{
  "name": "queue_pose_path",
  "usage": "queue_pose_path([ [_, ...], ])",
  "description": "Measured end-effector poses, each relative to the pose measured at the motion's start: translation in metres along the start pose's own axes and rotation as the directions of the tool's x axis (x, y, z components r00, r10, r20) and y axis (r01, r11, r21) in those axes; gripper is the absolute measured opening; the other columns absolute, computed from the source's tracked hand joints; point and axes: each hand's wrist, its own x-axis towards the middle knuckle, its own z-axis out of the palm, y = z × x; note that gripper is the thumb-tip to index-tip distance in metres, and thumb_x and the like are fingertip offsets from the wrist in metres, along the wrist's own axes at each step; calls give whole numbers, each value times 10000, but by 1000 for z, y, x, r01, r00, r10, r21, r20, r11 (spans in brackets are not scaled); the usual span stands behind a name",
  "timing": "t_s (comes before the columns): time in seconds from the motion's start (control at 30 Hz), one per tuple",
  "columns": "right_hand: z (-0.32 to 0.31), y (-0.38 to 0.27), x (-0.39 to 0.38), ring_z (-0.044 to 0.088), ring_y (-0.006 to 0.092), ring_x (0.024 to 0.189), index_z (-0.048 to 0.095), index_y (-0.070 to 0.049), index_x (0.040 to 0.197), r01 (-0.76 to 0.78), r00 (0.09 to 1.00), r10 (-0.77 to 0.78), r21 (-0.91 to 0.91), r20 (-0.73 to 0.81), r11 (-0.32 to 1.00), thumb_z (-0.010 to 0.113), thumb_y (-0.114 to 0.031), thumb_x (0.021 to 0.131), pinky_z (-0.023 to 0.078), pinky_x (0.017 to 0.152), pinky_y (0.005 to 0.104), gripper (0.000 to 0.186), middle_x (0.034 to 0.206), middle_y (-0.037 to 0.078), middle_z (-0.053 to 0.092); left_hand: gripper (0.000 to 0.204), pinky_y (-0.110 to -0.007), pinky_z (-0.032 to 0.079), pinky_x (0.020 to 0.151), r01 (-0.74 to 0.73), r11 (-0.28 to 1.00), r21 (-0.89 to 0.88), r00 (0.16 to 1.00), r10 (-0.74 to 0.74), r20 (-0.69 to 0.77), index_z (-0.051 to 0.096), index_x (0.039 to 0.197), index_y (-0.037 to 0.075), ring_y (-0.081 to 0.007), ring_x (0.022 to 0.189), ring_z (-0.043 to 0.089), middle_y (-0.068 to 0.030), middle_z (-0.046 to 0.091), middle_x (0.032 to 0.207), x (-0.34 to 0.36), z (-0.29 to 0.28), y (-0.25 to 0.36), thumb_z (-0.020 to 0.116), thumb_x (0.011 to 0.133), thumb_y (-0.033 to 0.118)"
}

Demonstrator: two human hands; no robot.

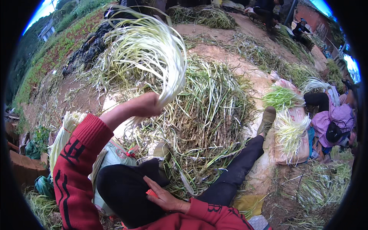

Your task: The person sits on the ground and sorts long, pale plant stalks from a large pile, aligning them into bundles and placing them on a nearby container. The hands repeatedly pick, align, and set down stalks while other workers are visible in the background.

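My left hand (148, 104) is raised in front of me, closed around one end of a bunch of long, pale yellow-white chive-like leaves (174, 65). The leaves arc upward and curl over to the left, their tips blurred. My right hand (167, 197) lies flat on my bent, dark-trousered knee (126, 191), fingers stretched out. Beside its thumb shows a small orange-red patch (152, 193); I cannot tell what it is. Between my legs spreads a heap of loose green and brown leaves (211, 111).
At right, a pink-white sack (293, 142) carries bunches of pale leaves (290, 128) and green leaves (281, 97). A person in purple checks (333, 122) sits beyond it. A pale green sack (113, 157) lies by my left leg, near another pale bundle (69, 130). More people are farther back.
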Motion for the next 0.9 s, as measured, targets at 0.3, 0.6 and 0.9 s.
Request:
queue_pose_path([
  [0.3, -18, -71, -50, 521, 368, 1049, 426, -59, 1262, 105, 923, -272, -505, -270, 857, 572, -220, 843, 464, 843, 372, 471, 1309, 198, 377, 53, -335, 495, 502, -32, 543, 839, 994, 103, -29, 614, 747, 65, -210, 604, 631, -75, 624, 661, -111, 8, 46, 577, 767, 99],
  [0.6, -55, -169, -37, 376, 343, 1209, 249, 31, 1340, 103, 669, -633, -795, -390, 598, 724, -364, 686, 291, 1007, 460, 899, 1281, 200, 413, 124, -328, 486, 469, -39, 224, 974, 876, 477, -75, 571, 765, 38, -184, 570, 625, -63, 605, 633, -217, 49, 146, 565, 754, 161],
  [0.9, -56, -125, -49, 620, 255, 562, 515, -74, 903, -14, 724, -526, -772, -446, 635, 631, -166, 772, 512, 517, 376, 198, 648, 102, 602, 114, -278, 448, 622, 147, 205, 968, 742, 624, -245, 557, 861, 125, -143, 629, 572, 13, 563, 677, -265, 48, 147, 590, 776, 194],
])
